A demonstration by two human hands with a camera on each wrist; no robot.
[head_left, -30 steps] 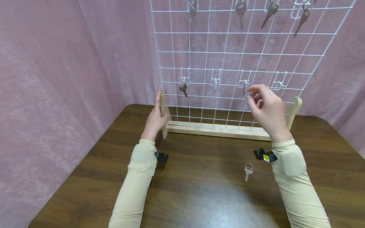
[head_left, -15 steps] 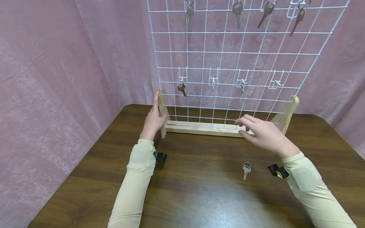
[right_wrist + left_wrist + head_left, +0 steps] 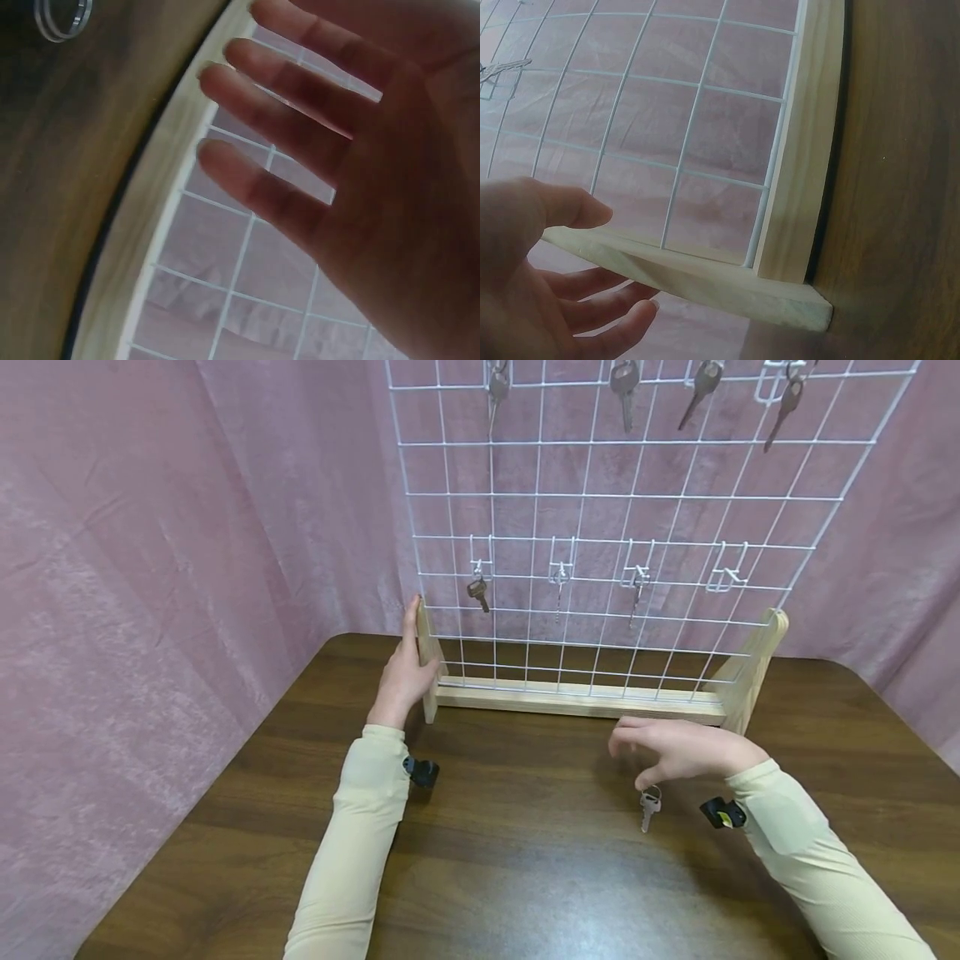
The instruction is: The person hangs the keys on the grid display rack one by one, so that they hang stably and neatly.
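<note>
On the brown table lies a silver key [image 3: 650,803] with a split ring [image 3: 69,36]. My right hand [image 3: 678,749] hovers at this ring, fingers spread and bent a little, nothing in its grasp; the thumb tip overlaps the ring's upper edge in the head view, and contact cannot be told. A white wire grid rack [image 3: 536,635] stands on a wooden base behind. Around its left wooden side support [image 3: 682,281] my left hand [image 3: 402,681] holds on, thumb on the inner side and fingers on the outer. Keys hang along the lower row, including a dark key [image 3: 477,594].
In the lower row, the rightmost white hook [image 3: 726,579] bears no key. Several keys, such as a grey key [image 3: 625,393], hang on the upper row. The right wooden side support [image 3: 753,672] stands behind my right hand. Pink curtain [image 3: 187,527] surrounds the table [image 3: 510,860].
My right hand has dropped from beside the third lower hook, past the rack's base, to the key on the table. My left hand has stayed at the left support.
</note>
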